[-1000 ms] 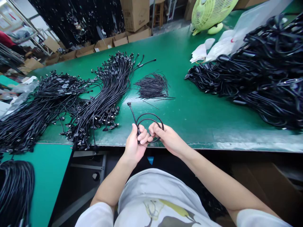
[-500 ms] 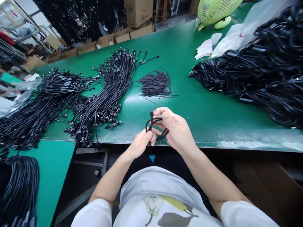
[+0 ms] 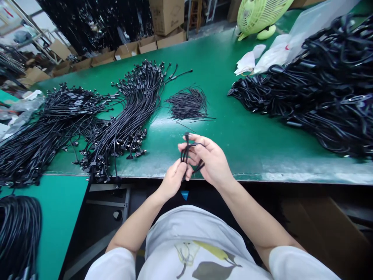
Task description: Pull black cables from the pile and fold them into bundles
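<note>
A black cable is looped into a small coil between my two hands, above the front edge of the green table. My left hand pinches the lower left side of the coil between thumb and fingers. My right hand curls round the coil's right side, its fingers reaching behind the loops up to the connector end at the top. Just beyond my hands lies a pile of thin black ties. Part of the cable is hidden by my fingers.
Straight black cables with connectors lie in bundles on the left of the green table. A big heap of coiled cables covers the right side. White plastic bags and a green fan stand behind it. More cables lie lower left.
My right fingers have moved left, round the connector end and behind the loops. The coil looks narrower and has turned. My left hand keeps its pinch. The whole view has shifted slightly.
</note>
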### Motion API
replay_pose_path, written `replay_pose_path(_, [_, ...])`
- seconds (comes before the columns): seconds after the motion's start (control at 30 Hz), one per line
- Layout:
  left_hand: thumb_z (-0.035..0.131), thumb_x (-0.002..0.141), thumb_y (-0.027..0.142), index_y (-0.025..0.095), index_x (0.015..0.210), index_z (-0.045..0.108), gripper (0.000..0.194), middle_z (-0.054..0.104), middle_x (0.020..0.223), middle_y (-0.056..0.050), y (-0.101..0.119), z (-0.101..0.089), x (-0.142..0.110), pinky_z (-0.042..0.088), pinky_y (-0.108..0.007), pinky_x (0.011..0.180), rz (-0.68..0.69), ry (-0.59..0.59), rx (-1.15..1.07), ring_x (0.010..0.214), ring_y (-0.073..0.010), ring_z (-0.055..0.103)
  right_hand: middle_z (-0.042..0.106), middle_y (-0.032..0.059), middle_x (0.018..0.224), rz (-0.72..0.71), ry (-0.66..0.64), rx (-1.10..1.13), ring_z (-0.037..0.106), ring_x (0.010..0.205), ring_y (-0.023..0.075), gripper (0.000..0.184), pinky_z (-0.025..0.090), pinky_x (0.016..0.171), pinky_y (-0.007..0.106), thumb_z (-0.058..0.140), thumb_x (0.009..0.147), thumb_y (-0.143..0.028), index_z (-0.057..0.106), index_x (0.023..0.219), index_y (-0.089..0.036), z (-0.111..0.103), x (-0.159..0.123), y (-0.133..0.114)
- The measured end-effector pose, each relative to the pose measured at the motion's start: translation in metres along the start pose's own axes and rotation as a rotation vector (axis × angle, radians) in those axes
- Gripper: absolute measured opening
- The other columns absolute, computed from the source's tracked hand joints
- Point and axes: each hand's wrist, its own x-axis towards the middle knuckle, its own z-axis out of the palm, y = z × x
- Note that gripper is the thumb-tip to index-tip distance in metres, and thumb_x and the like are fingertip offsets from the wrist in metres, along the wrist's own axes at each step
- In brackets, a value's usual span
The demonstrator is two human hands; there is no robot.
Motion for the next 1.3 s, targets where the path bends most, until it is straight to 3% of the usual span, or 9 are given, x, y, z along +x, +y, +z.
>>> replay_pose_path(0.13, [0.046,0.093,0.056,0.015,0.119,0.051,0.049,0.049,0.071,0.003,-0.001,0.0,0.0,0.037,-0.026,0.065,-0.009,-0.056,0.051,0.061,-0.0102,0.043,0.05,-0.0029,0.088,-0.198,0.073,-0.04,0.051,0.058,0.0044,0.037,0.044,0.049,0.019,0.069,0.082,-0.043,0.042,0.073,-0.02,0.004,0.006,0.003])
replay_pose_path(0.3, [0.054,0.092,0.048,0.011,0.112,0.063,0.043,0.046,0.066,0.004,-0.003,-0.002,-0.001,0.042,-0.026,0.071,-0.083,-0.061,-0.157,0.055,-0.0068,0.04,0.053,-0.0027,0.09,-0.143,0.049,-0.201,0.057,0.067,0.0076,0.022,0.05,0.058,0.021,0.057,0.09,-0.045,0.049,0.097,-0.026,0.0,0.01,0.004])
replay_pose_path(0.47, [0.068,0.083,0.044,0.014,0.105,0.066,0.037,0.063,0.078,-0.001,0.015,-0.013,-0.002,0.051,-0.03,0.082,-0.119,0.119,-0.379,0.068,-0.0104,0.061,0.06,0.0047,0.112,-0.086,-0.097,-0.467,0.066,0.097,0.0167,0.024,0.057,0.082,0.032,0.055,0.091,-0.036,0.053,0.111,-0.023,-0.025,0.008,0.002])
replay_pose_path(0.63, [0.07,0.081,0.044,0.013,0.107,0.067,0.04,0.072,0.098,-0.012,0.021,-0.026,-0.005,0.054,-0.035,0.083,-0.218,0.044,-0.359,0.088,-0.0222,0.07,0.064,0.0018,0.091,-0.022,-0.197,-0.748,0.067,0.07,0.0136,0.032,0.058,0.07,0.031,0.048,0.093,-0.029,0.05,0.125,-0.022,-0.047,0.001,-0.01])
replay_pose_path(0.77, [0.071,0.081,0.045,0.014,0.105,0.069,0.039,0.073,0.093,-0.01,0.021,-0.029,-0.006,0.053,-0.036,0.087,-0.197,-0.027,-0.359,0.091,-0.0223,0.07,0.067,0.0028,0.093,-0.132,-0.156,-0.893,0.067,0.07,0.0141,0.029,0.057,0.067,0.03,0.042,0.096,-0.029,0.056,0.12,-0.023,-0.051,-0.002,-0.017])
replay_pose_path(0.9, [0.068,0.085,0.04,0.015,0.112,0.069,0.037,0.072,0.087,-0.006,0.023,-0.032,-0.002,0.051,-0.031,0.091,-0.126,-0.059,-0.352,0.088,-0.0166,0.069,0.068,0.0043,0.088,-0.428,-0.071,-1.165,0.065,0.073,0.0158,0.031,0.055,0.072,0.031,0.038,0.097,-0.024,0.061,0.117,-0.022,-0.047,-0.006,-0.02])
replay_pose_path(1.03, [0.073,0.079,0.043,0.017,0.113,0.068,0.043,0.074,0.094,-0.008,0.023,-0.036,0.001,0.052,-0.033,0.089,-0.185,-0.141,-0.417,0.094,-0.0211,0.07,0.067,0.008,0.101,-0.591,-0.004,-1.262,0.065,0.084,0.018,0.034,0.052,0.078,0.032,0.034,0.1,-0.027,0.057,0.124,-0.023,-0.034,-0.015,-0.025])
replay_pose_path(1.13, [0.078,0.072,0.047,0.018,0.112,0.067,0.05,0.073,0.089,-0.006,0.021,-0.036,0.001,0.052,-0.036,0.089,-0.182,-0.102,-0.475,0.088,-0.0218,0.071,0.064,0.0044,0.085,-0.483,0.032,-1.156,0.062,0.068,0.0159,0.032,0.052,0.07,0.031,0.035,0.101,-0.034,0.051,0.126,-0.023,-0.022,-0.021,-0.025])
replay_pose_path(1.3, [0.078,0.071,0.05,0.024,0.107,0.068,0.045,0.07,0.074,0.003,0.022,-0.031,-0.003,0.054,-0.034,0.084,-0.106,0.024,-0.574,0.072,-0.0149,0.069,0.052,-0.0035,0.067,-0.15,-0.116,-0.702,0.052,0.054,0.0125,0.04,0.045,0.048,0.024,0.043,0.097,-0.049,0.042,0.13,-0.026,-0.017,-0.016,-0.014])
